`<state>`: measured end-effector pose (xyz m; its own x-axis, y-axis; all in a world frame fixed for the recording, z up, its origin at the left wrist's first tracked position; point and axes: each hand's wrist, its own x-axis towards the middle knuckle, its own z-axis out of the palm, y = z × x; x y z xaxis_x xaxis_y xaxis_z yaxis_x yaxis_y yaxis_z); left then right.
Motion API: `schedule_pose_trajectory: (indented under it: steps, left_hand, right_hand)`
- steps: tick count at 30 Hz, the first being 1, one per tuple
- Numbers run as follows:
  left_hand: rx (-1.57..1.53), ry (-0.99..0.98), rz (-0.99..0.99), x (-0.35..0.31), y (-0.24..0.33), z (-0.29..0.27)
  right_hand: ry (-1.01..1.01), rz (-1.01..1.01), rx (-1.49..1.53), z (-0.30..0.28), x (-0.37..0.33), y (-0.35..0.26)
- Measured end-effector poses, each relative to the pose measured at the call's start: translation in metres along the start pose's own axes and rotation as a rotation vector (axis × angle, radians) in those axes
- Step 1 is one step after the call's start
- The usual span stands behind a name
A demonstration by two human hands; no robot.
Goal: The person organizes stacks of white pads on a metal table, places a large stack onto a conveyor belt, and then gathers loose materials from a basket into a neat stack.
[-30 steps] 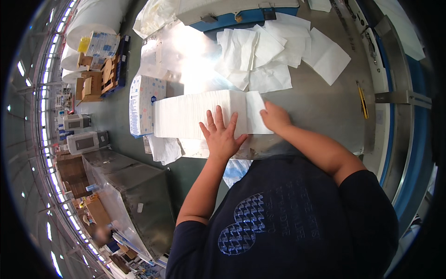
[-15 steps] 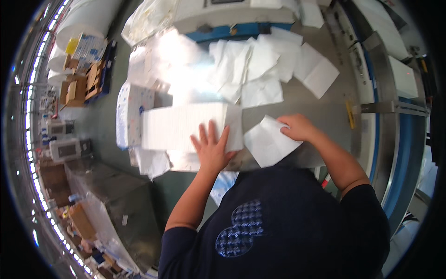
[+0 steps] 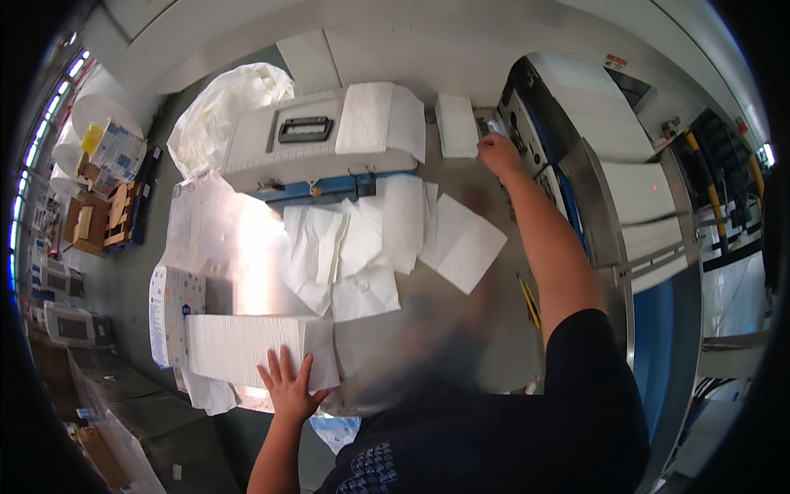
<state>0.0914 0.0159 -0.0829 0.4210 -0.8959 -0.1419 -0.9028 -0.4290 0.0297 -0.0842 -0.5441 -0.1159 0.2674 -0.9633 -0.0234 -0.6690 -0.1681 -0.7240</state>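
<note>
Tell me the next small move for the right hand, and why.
Probably draw the right hand back toward the loose white sheets on the metal table. It is stretched out at the machine, apparently empty, while the left hand rests flat on the white stack.

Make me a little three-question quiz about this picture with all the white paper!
1. True or false: the left hand lies flat on the long stack of white tissues.
2. Where does the right hand reach?
A. to the grey machine at the far side of the metal table
B. to the yellow pencil
C. to the white plastic bag
3. Fill in: the loose sheets in the middle of the table are ____ in colour.

Key: 1 true; 2 A; 3 white.
</note>
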Motion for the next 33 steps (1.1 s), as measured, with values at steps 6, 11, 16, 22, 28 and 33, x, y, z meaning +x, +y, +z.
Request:
schedule_pose_trajectory:
  steps: [6,11,16,22,28,33]
  left_hand:
    - [0.013,-0.063,-0.017,-0.001,-0.002,-0.004]
    - [0.005,-0.096,-0.040,0.005,0.002,-0.011]
    - [-0.001,-0.117,-0.060,0.003,0.004,-0.011]
    - [-0.022,-0.116,-0.060,0.003,0.004,-0.013]
    - [-0.013,-0.116,-0.056,0.004,0.004,-0.017]
    - [-0.008,-0.076,-0.042,0.002,-0.001,-0.010]
  right_hand:
    - [0.025,0.289,-0.061,0.026,0.078,0.007]
    - [0.084,0.317,-0.032,0.056,0.096,0.016]
    - [0.030,0.349,-0.020,0.041,0.072,-0.017]
    - [0.006,0.398,-0.098,0.024,0.055,-0.060]
    - [-0.077,0.473,0.370,0.044,0.081,-0.044]
    - [-0.365,0.386,1.134,-0.003,0.043,-0.051]
